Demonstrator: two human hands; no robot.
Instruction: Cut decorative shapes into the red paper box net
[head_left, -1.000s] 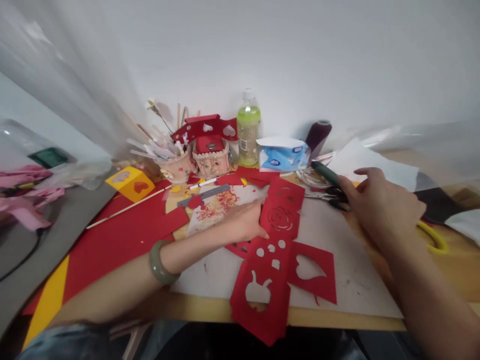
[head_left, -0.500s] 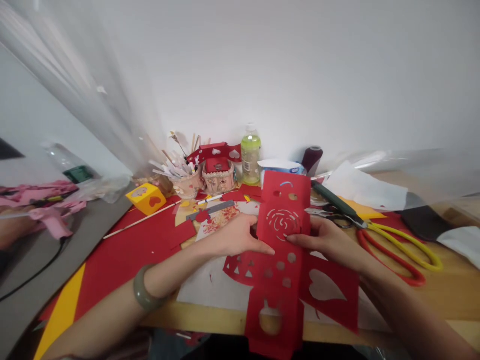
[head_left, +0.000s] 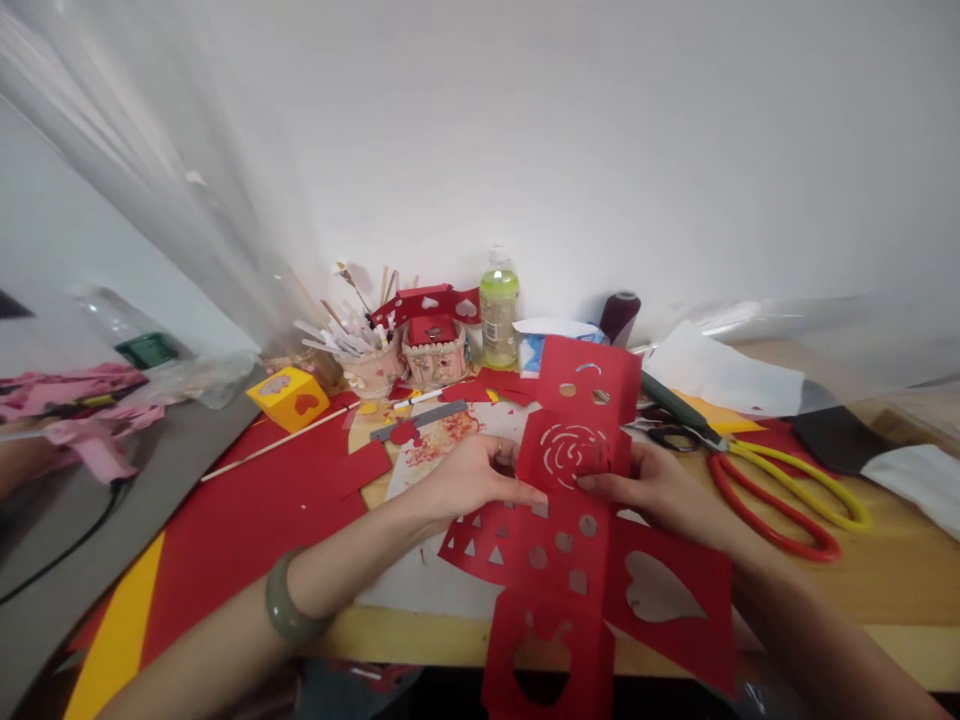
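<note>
Between my hands is a long red paper cutout (head_left: 562,560), shaped like an unfolded box with creased flaps. Cut through it are a smiling face at the top, a rose-like swirl, small shapes in the middle, a heart on the right flap, triangles on the left flap and an apple-like hole at the bottom. My left hand (head_left: 480,475) pinches its left edge below the swirl, thumb on the front. On the opposite edge, my right hand (head_left: 652,480) grips the paper with the thumb near the swirl. The fingers behind the paper are hidden.
Red-and-yellow handled tools (head_left: 795,495) lie at the right. Red paper sheets (head_left: 285,520), a grey ruler (head_left: 420,420) and a yellow box (head_left: 289,398) are at the left. Behind stand a green bottle (head_left: 499,310) and decorated cups (head_left: 435,358). A pink glue gun (head_left: 105,445) is at far left.
The red paper cutout has tilted, its top leaning farther right and its right heart flap swinging right and down. Both hands keep their hold on it.
</note>
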